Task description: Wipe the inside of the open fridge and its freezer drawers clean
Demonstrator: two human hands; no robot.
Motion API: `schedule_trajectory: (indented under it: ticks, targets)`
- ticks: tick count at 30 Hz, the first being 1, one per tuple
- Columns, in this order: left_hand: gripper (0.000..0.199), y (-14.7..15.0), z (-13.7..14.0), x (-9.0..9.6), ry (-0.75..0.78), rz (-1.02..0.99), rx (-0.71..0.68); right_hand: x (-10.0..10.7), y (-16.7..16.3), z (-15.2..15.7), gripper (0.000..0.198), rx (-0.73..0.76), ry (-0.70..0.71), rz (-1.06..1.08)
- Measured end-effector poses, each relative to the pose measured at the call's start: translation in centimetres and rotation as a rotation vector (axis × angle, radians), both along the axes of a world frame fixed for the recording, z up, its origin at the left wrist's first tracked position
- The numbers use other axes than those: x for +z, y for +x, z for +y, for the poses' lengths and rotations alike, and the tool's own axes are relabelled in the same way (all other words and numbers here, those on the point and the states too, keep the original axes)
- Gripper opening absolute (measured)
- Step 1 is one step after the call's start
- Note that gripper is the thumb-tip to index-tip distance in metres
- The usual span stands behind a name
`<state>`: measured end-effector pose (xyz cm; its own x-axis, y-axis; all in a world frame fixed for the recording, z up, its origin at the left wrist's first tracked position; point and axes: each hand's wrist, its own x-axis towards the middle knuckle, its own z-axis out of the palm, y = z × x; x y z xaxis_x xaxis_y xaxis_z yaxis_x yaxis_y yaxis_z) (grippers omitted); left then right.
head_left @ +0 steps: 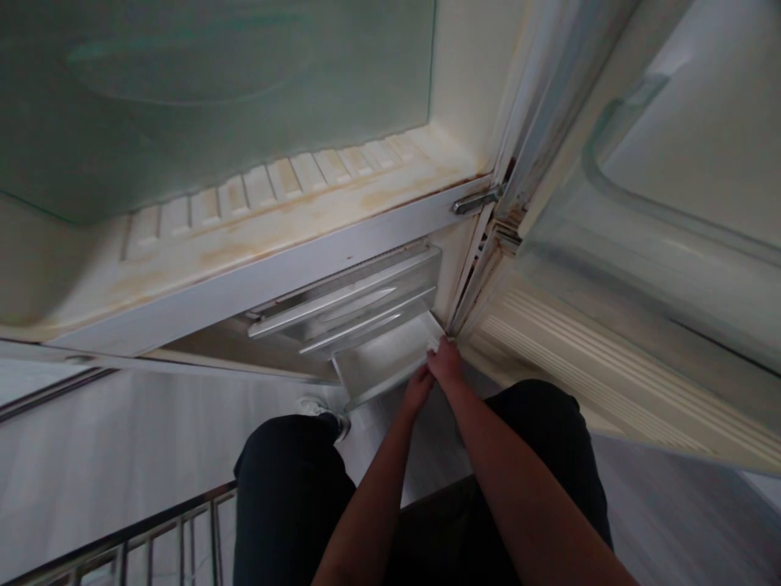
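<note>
Two bare forearms reached up from 6 o'clock, past two knees in black trousers, and met at the front of an open fridge. Left hand [418, 389] curled its fingers on the near rim of the clear drawer [381, 358], which stuck out of the lower compartment at about 12 o'clock from that hand. Right hand [447, 364] sat just beside it at 2 o'clock, closed around a small white cloth [434, 343] pressed against the drawer's right corner; how tightly it gripped could not be told. One drawer was pulled out, with one more clear tray [347, 297] above it. One glass shelf [213, 89] lay at 11 o'clock. One open door [659, 244] stood at 3 o'clock, one metal rack [164, 537] at 8 o'clock.
</note>
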<state>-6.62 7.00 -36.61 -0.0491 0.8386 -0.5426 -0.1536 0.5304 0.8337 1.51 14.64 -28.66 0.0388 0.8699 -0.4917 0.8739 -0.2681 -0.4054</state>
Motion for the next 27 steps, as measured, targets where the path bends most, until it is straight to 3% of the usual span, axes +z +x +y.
schedule_trajectory:
  ticks: [3,5,12,18,24,27]
  targets:
    - [0.028,-2.3,0.6,0.3,-0.030,0.055,0.081,1.2,-1.1,1.8,0.051,0.069,0.215,-0.008]
    - [0.024,-3.3,0.3,0.3,-0.083,0.066,0.101,1.1,-1.6,3.2,0.050,0.130,0.259,-0.048]
    - [0.030,-6.0,-5.5,1.0,-0.308,0.058,0.204,-3.8,-2.1,3.9,0.054,0.194,0.126,-0.157]
    - [0.038,-8.6,-9.1,1.0,-0.401,0.005,0.420,-8.4,-2.8,5.4,0.066,0.210,0.208,-0.220]
    - [0.035,-10.4,-11.1,0.8,-0.455,-0.109,0.673,-9.4,-3.7,9.8,0.055,0.221,0.130,-0.189]
    - [0.040,-10.2,-11.0,1.2,-0.429,-0.191,0.800,-9.2,-4.0,10.5,0.050,0.246,0.124,-0.172]
